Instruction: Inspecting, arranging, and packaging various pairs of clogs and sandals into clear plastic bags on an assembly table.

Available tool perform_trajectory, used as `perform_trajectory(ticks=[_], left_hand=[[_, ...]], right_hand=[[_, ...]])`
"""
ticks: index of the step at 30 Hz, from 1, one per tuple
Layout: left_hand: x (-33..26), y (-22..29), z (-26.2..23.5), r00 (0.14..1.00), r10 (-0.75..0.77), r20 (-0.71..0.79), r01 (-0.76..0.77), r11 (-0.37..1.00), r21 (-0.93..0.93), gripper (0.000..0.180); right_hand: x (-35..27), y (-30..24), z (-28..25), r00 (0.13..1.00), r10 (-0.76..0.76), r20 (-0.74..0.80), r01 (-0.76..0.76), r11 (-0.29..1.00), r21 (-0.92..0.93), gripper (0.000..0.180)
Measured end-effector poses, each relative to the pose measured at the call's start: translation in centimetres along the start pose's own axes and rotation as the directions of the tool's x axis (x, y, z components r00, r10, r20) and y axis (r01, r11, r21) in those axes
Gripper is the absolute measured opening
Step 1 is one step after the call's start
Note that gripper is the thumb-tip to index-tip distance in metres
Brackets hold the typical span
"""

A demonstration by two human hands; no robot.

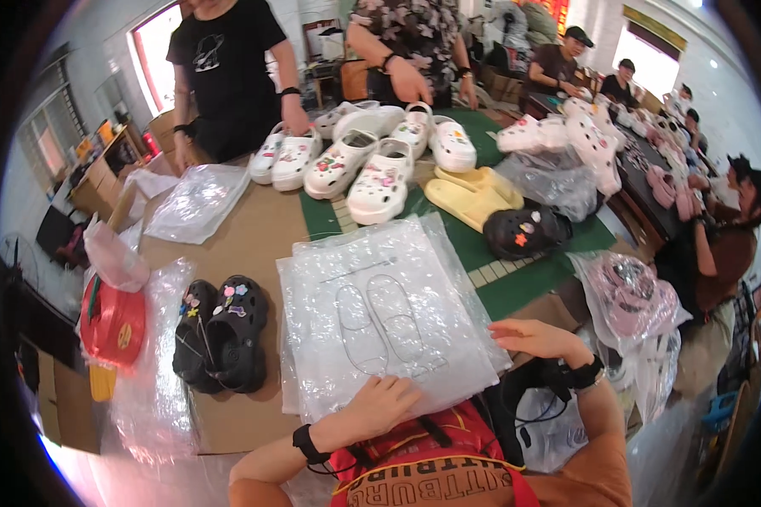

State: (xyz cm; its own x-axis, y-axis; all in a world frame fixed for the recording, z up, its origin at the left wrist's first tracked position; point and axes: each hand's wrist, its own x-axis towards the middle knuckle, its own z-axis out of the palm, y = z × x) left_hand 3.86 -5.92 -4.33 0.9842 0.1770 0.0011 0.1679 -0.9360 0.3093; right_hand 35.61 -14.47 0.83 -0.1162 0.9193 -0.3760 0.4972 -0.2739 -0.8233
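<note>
In front of me lies a stack of see-through plastic bags point(389, 313), the top one printed with the outline of two soles. My left hand point(379, 409) rests at the stack's near edge, fingers curled in against the plastic bag. Over the right edge of the same stack is my right hand point(537, 340), its fingers stretched out and touching or just above the plastic; it holds nothing that I can see. To the left of the bags stands a pair of black clogs point(221, 334) with colourful charms, side by side, toes pointing away.
Several white clogs point(380, 182) with charms line the far side, beside yellow slippers point(473, 198) and a bagged black clog point(526, 234). A red case point(114, 325) stands left; bagged pink shoes point(630, 296) lie right. A person in black point(228, 76) and one in a patterned shirt point(410, 42) stand opposite.
</note>
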Motion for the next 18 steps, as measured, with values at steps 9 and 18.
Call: perform_trajectory(ticks=[9,18], left_hand=[[0.3,-1.4,0.0,0.999,-0.038,0.016,0.038,0.999,-0.001,0.045],[1.1,-3.9,-3.0,0.980,-0.066,0.189,0.062,0.998,0.027,0.047]], right_hand=[[0.2,-7.7,-7.6,0.994,-0.043,-0.100,0.013,0.958,-0.285,0.041],[5.3,-7.7,-4.9,0.976,-0.016,0.216,0.103,0.912,-0.397,0.052]])
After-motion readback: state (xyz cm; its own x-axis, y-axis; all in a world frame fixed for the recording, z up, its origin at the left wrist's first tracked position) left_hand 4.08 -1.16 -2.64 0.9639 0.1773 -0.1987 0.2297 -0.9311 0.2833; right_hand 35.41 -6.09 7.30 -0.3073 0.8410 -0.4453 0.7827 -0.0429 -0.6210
